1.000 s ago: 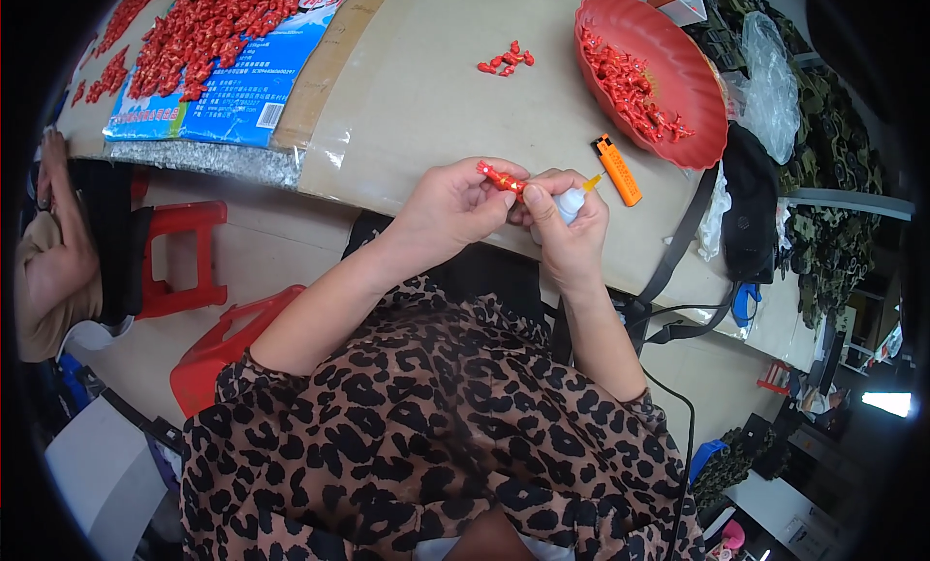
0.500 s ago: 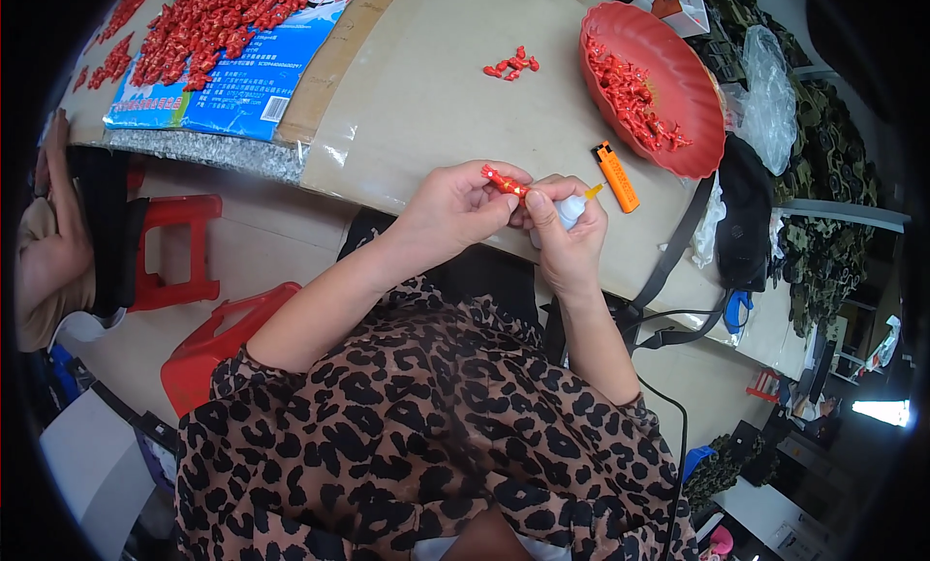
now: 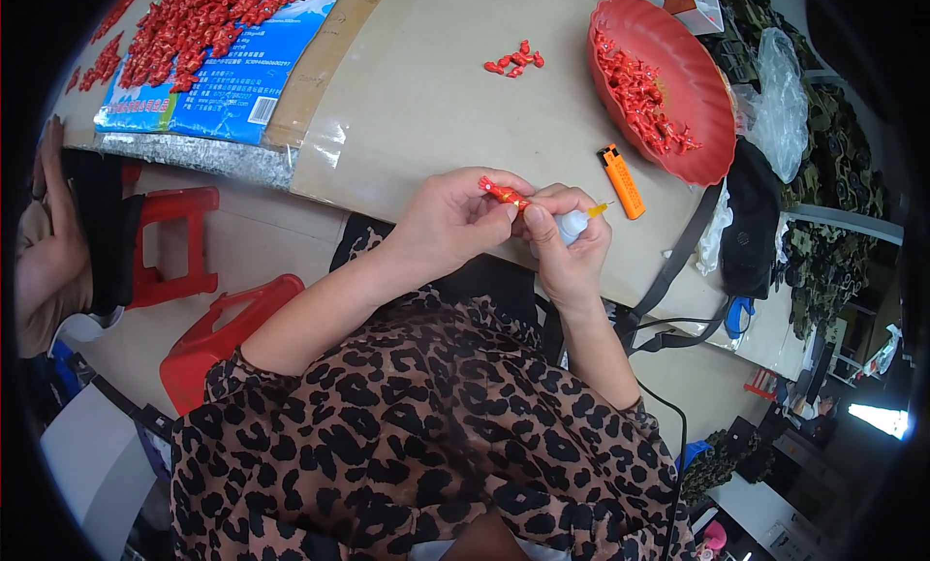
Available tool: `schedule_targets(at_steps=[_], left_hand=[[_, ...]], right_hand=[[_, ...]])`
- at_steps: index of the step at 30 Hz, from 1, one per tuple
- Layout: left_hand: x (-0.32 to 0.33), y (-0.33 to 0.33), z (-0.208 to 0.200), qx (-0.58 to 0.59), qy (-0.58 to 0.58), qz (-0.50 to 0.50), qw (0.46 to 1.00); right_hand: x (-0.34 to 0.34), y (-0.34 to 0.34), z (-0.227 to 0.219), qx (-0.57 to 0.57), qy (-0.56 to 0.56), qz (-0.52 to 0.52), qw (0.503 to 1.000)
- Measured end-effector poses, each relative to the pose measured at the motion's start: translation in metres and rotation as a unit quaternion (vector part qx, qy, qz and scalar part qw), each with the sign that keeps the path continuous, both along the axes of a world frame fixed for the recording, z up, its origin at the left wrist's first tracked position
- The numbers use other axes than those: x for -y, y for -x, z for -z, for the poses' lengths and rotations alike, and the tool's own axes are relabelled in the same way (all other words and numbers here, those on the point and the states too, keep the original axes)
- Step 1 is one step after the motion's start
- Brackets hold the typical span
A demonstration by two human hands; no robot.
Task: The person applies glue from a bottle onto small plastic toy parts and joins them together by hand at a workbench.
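Between both hands, just past the table's near edge, is a small shiny red piece with gold spots, possibly a knotted ornament. My left hand pinches it between thumb and fingers. The thumb and fingertips of my right hand meet its lower end. Tucked in the right hand as well is a small white squeeze bottle, its thin yellow nozzle tip pointing away to the right. The right fingers hide part of the bottle. Beyond that hand, an orange lighter lies on the table.
A red scalloped bowl of red pieces stands at the right. Several loose red pieces lie left of it. A heap of them covers a blue printed sheet. Red stools and another person's arm are at left.
The table and its things have shifted slightly in the picture. Both hands keep the same hold, with the red piece and bottle tilted a little differently.
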State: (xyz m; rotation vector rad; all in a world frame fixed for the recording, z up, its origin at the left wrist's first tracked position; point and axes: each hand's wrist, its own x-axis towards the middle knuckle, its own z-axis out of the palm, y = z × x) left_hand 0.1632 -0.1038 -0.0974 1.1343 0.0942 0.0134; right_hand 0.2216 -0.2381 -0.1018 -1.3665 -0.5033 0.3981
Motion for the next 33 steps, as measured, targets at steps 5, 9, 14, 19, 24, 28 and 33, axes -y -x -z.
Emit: schedule_targets(at_steps=[5,9,14,19,24,28,33], left_hand=[[0.0006,0.0008,0.0035,0.011,-0.023,-0.013,1.000],[-0.0011,0.0019,0.0016,0.003,0.021,0.001,1.000],[-0.0051,0.0018,0.0021,-0.020,0.007,0.013,1.000],[-0.0061,0.0008,0.0000,-0.026,0.005,0.019,0.999],[-0.0084,0.0004,0.0021,-0.012,0.006,0.024,1.000],[-0.0075,0.0010,0.0031,0.010,-0.012,0.023,1.000],[-0.0057,0.0001,0.0046,0.030,-0.002,0.018,0.999]], right_hand=[[0.0002,0.0006,-0.0007,0.001,0.010,0.001,1.000],[-0.0001,0.0019,0.0016,-0.002,-0.014,0.004,1.000],[0.0014,0.0016,0.0038,0.003,-0.010,-0.002,1.000],[0.0015,0.0032,0.0035,-0.004,-0.007,0.007,1.000],[0.0022,0.0022,0.0007,0.018,0.018,-0.005,1.000],[0.0031,0.0023,0.0006,0.042,0.033,-0.001,0.999],[0.0005,0.0038,0.0033,0.029,0.003,0.012,0.999]])
